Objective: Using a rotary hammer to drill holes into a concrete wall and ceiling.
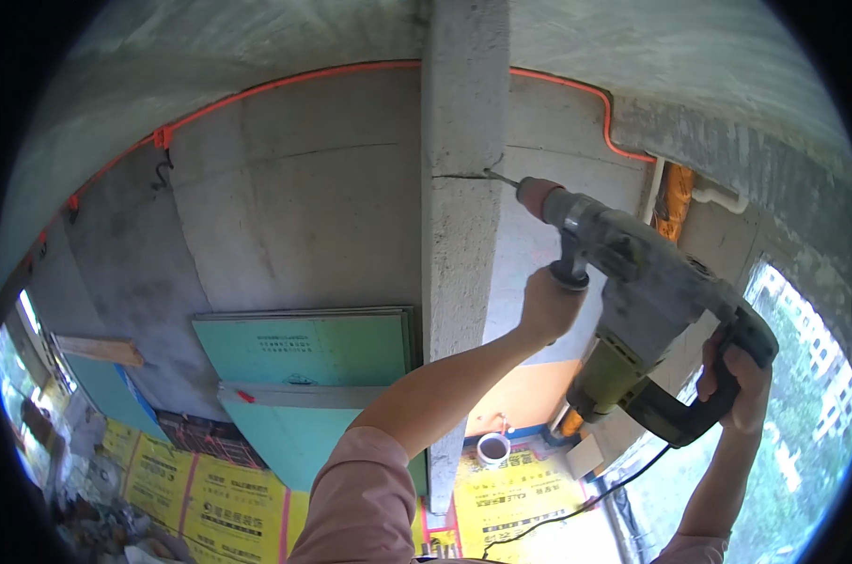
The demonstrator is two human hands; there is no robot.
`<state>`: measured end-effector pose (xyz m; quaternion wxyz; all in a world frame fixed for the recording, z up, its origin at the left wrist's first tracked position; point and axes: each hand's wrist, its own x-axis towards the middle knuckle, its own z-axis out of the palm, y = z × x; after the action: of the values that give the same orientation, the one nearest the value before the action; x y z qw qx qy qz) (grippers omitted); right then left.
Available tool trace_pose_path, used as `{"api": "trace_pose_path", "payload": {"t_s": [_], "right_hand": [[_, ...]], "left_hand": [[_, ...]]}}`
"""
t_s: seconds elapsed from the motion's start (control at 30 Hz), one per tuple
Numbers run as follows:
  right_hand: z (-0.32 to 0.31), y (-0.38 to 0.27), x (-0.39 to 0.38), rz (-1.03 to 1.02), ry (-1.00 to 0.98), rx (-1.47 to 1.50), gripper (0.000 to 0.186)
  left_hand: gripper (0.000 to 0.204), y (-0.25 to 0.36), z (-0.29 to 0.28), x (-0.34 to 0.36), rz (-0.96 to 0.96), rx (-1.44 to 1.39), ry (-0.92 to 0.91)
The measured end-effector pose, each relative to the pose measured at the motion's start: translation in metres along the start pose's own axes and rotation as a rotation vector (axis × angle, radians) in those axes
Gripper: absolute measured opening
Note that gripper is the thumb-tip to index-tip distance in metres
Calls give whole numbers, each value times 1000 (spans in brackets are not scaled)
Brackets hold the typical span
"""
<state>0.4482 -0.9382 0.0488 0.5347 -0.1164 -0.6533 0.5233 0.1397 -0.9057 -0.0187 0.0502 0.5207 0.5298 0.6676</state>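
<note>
I hold a large olive and grey rotary hammer drill (pixel 633 291) raised in front of me. My left hand (pixel 550 305) is closed round its side handle below the chuck, and my right hand (pixel 741 385) grips the rear handle. The thin bit (pixel 501 177) points up and left at the right edge of a concrete column (pixel 459 244), where a dark horizontal crack crosses it; whether the tip is inside the concrete I cannot tell. A black cord runs from the drill down toward the floor.
Green boards (pixel 304 348) lean on the wall left of the column. A white bucket (pixel 493 449) stands on yellow floor covering (pixel 191 479). Debris (pixel 87 508) lies at lower left. Red conduit (pixel 285 78) runs along the wall top, orange pipe (pixel 675 202) at right, beside a large window (pixel 792 404).
</note>
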Motion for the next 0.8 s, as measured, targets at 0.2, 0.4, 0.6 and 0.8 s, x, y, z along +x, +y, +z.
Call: {"api": "trace_pose_path", "payload": {"t_s": [0.2,0.4,0.6,0.8], "right_hand": [[-12,-7,18,-52,-56,-35,33],[-13,-5,18,-88,-137,-24,33],[-10,-6,17,-119,-130,-49,32],[-7,-6,13,-116,-143,-59,30]], "left_hand": [[25,18,4,0,-42,26,68],[25,19,3,-2,-80,13,84],[27,23,1,0,-132,13,65],[33,23,0,-1,-138,-7,34]]}}
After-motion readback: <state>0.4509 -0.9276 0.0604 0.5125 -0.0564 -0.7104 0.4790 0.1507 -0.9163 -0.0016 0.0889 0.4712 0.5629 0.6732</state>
